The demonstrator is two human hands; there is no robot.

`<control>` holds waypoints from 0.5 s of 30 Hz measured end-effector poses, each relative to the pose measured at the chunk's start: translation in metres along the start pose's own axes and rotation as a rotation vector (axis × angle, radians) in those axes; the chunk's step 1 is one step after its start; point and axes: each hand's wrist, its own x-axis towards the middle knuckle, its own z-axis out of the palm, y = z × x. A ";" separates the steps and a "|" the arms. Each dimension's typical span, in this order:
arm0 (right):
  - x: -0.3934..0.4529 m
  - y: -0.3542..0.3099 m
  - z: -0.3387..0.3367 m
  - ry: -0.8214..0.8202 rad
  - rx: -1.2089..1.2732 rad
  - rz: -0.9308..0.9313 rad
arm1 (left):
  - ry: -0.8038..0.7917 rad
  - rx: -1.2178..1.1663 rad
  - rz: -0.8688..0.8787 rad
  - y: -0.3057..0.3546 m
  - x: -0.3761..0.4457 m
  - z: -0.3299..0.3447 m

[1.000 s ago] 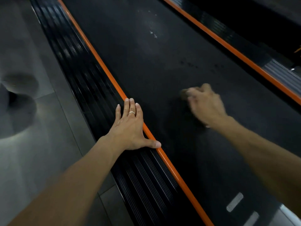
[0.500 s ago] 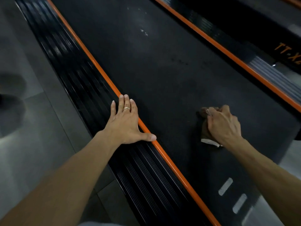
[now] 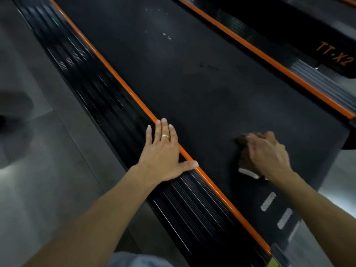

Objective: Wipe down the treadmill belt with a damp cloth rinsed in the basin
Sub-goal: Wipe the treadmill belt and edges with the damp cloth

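The black treadmill belt (image 3: 192, 78) runs from near right to far left between two orange strips. My right hand (image 3: 269, 157) grips a dark brown cloth (image 3: 245, 160) with a white edge and holds it down on the belt near its close end; the hand is blurred. My left hand (image 3: 163, 153), a ring on one finger, rests flat with straight fingers on the ribbed black left side rail (image 3: 107, 105), its thumb across the orange strip (image 3: 123, 85). The basin is out of view.
Grey tiled floor (image 3: 48, 170) lies to the left of the treadmill. The right side rail (image 3: 312, 81) with its orange strip carries orange lettering "TT-X2" on a black cover. Two white dashes (image 3: 268, 201) mark the belt's near end.
My right hand has carried the cloth from the belt's middle back toward its near end and keeps shifting there. My left hand has stayed on the left rail.
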 end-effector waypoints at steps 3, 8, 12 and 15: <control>-0.004 0.012 -0.013 0.033 -0.011 0.073 | -0.041 -0.034 0.078 0.018 -0.009 0.006; 0.002 -0.083 -0.001 0.064 0.130 -0.174 | -0.069 -0.030 0.115 0.026 -0.010 0.014; -0.010 -0.078 0.017 0.092 0.077 -0.153 | -0.064 -0.023 0.103 0.025 -0.008 0.017; -0.029 -0.001 0.012 0.057 0.019 0.070 | -0.090 -0.013 0.105 0.025 -0.009 0.016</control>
